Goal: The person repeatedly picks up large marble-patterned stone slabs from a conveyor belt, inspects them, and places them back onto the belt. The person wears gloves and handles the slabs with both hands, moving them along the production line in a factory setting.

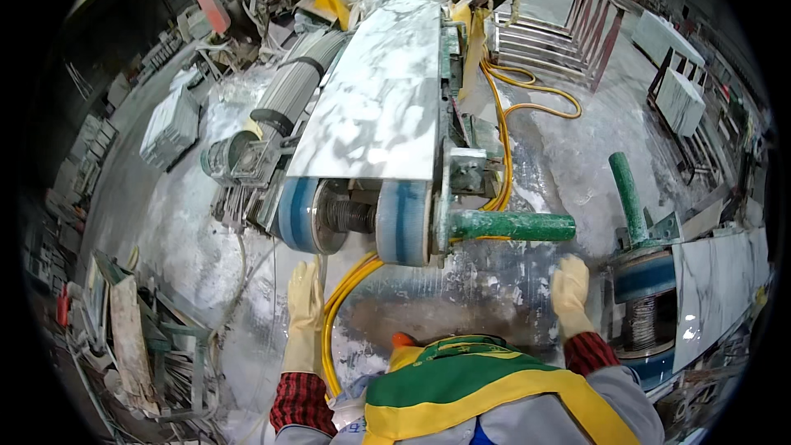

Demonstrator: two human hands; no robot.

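My left hand, in a cream rubber glove, is held out with its fingers stretched and holds nothing. It is just below the left blue-banded roller of the conveyor, with a yellow hose beside it. My right hand, gloved alike, has its fingers loosely bent and nothing visible in them. It hangs in front of a green bar, apart from it. A long white-and-grey marble slab lies on the conveyor, its near edge over the left and right rollers.
At the right stands a second roller unit with a green post and a marble slab. Yellow hoses run along the wet floor. A metal rack stands farther off. Scrap pieces fill the left side.
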